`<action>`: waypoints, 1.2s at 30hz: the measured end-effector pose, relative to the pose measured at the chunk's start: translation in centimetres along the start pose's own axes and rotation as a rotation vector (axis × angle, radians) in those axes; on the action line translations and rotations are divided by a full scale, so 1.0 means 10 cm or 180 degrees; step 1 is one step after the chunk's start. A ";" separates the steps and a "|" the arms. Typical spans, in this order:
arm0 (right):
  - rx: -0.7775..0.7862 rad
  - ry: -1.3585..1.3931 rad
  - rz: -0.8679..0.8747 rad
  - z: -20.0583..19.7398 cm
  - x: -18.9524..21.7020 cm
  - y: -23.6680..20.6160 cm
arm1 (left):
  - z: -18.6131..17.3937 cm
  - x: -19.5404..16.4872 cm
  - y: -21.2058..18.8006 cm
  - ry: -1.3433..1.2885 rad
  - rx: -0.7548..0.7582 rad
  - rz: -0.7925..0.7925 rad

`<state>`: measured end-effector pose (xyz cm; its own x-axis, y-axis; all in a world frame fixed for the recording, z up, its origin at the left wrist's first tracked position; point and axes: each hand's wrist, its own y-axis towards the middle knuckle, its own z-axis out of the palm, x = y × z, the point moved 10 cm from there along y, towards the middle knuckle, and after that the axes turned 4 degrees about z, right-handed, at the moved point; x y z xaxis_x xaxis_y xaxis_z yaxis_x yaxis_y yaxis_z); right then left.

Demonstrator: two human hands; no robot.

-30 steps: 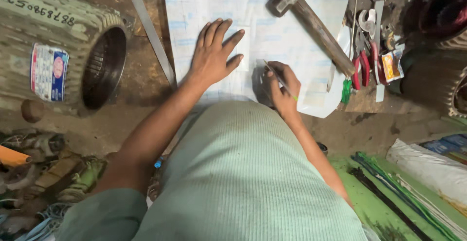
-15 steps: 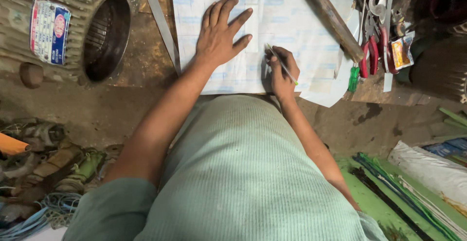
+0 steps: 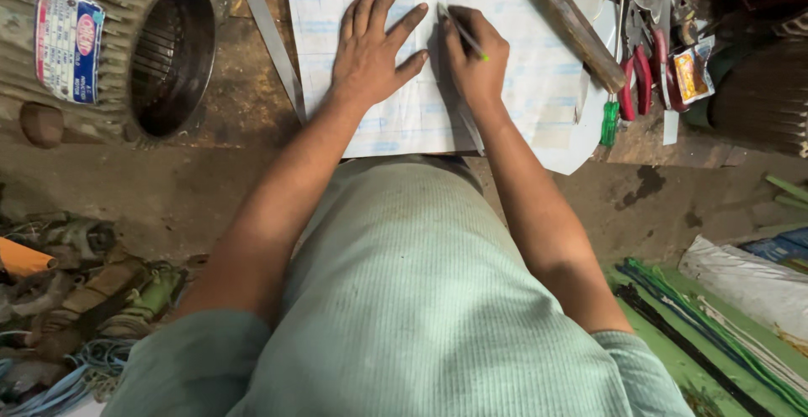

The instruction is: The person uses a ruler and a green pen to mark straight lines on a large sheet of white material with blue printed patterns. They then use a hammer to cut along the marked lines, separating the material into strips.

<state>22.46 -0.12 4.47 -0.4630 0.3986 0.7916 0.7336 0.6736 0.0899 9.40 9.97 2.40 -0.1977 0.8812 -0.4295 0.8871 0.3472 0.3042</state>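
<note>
The white sheet (image 3: 505, 55), faintly printed with pale blue marks, lies flat on the desk (image 3: 236, 114) directly ahead of the person, its near edge just above the green-shirted torso. The right hand (image 3: 475, 55) is closed in a pinch around a thin pencil (image 3: 461, 34), its tip held down at the sheet near the middle. The left hand (image 3: 370, 47) lies palm down with all 5 fingers spread, pressing the sheet flat just beside the right hand, the 2 nearly touching.

As a judgement, the marking looks to be in its early or middle part: the sheet is whole, no cut shows in it, and I can make out no clear drawn line on it, so whatever follows the marking is not yet done.

A wooden-handled hammer (image 3: 568, 21) lies across the sheet's upper right part. A thin metal ruler (image 3: 269, 38) lies along the sheet's left edge. To the right sit red-handled pliers (image 3: 640, 80), a green-handled screwdriver (image 3: 609, 122) and a small orange packet (image 3: 688, 76). At far left a ribbed motor housing (image 3: 126, 47) with an open round bore rests on its side.

The desk is dark, worn and stained. Below it the floor is dusty, with a tangle of rags and wire (image 3: 76, 316) at left and green and white sheets (image 3: 724, 333) at right.
</note>
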 end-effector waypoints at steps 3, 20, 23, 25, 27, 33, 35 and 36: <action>-0.0010 -0.0252 -0.0452 0.01 0.20 -0.05 | -0.03 0.00 0.01 0.0049 0.0000 -0.0038; 0.0433 -0.0010 0.0186 -0.60 0.19 -1.38 | 0.15 -0.56 -0.70 0.0065 0.0227 0.0121; 0.0507 0.0025 0.0297 -0.78 0.11 -1.65 | 0.21 -0.94 -1.11 -0.0096 0.0495 0.0022; 0.0548 0.0015 0.0402 -0.89 0.02 -1.80 | 0.25 -1.14 -1.27 -0.0169 0.0513 -0.0049; 0.0585 0.0041 0.0489 -0.96 -0.08 -1.92 | 0.26 -1.27 -1.36 -0.0169 0.0426 -0.0110; 0.0363 0.0048 0.0023 -1.14 -0.09 -2.26 | 0.33 -1.44 -1.60 -0.0119 0.0218 -0.0056; 0.0356 0.0048 0.0039 -1.13 -0.10 -2.35 | 0.35 -1.49 -1.71 -0.0114 0.0178 -0.0039; 0.0342 0.0048 0.0030 -1.12 -0.10 -2.37 | 0.34 -1.50 -1.74 -0.0102 0.0142 -0.0022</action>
<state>11.10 -23.49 8.35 -0.4481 0.3964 0.8013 0.6800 0.7330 0.0177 -1.65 -10.45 0.64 -0.1912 0.8678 -0.4587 0.9036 0.3381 0.2631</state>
